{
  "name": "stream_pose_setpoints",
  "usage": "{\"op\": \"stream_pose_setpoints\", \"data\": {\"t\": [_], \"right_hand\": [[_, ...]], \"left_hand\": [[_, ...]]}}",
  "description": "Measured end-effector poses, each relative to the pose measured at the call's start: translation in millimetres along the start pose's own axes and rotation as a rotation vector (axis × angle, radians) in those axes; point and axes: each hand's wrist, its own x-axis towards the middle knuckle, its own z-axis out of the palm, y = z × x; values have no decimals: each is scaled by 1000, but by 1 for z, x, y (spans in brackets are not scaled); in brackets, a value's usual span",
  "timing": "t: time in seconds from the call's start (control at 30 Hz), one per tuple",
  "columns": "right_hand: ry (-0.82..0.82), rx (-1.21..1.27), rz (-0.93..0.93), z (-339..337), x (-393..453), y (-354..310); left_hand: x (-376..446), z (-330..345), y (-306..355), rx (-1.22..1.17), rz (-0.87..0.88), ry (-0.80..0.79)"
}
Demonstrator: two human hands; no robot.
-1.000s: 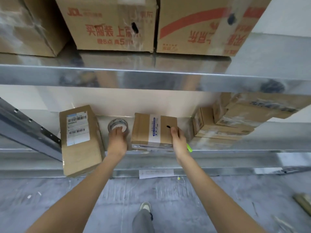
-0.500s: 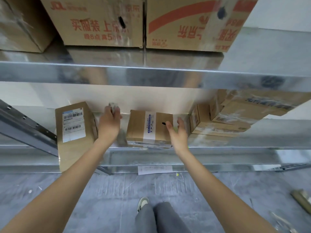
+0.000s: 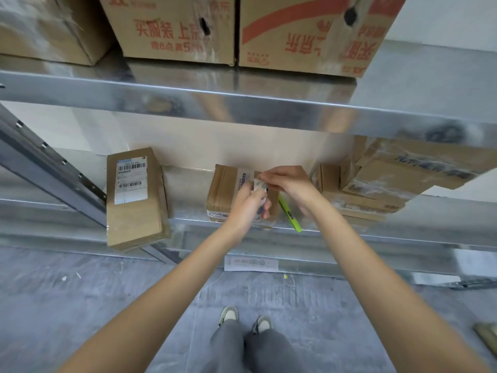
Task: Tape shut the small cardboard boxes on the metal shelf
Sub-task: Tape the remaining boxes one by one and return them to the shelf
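Left hand (image 3: 248, 208) grips the clear tape roll (image 3: 260, 188); right hand (image 3: 289, 181) pinches its thin, clingy end above the small brown cardboard box (image 3: 224, 192).

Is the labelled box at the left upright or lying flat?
Lying flat: the labelled box rests on the shelf, barcode label facing up, its front end overhanging.

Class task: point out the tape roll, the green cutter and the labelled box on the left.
tape roll (image 3: 260, 187), head view, visible rim between the hands
green cutter (image 3: 289, 213), head view, mid-body
labelled box (image 3: 134, 216), head view, bare cardboard below label
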Motion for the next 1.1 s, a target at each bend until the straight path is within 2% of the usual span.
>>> {"op": "stream_pose_setpoints", "data": {"t": [0.27,0.53,0.67,0.97,1.1], "right_hand": [[-13,-5,-19,-3,-6,10],[-12,-96,-51,-5,-7,6],[-74,-205,-50,-15,-9,1],[-71,-397,-81,-23,-3,0],[-63,-399,-142,-24,-5,-5]], "left_hand": [[-20,1,-22,57,181,-68],[-21,0,-26,76,62,-24],[-23,-3,-29,68,5,-39],[-27,-1,-42,118,79,-105],[-28,-4,-54,149,29,-110]]}}
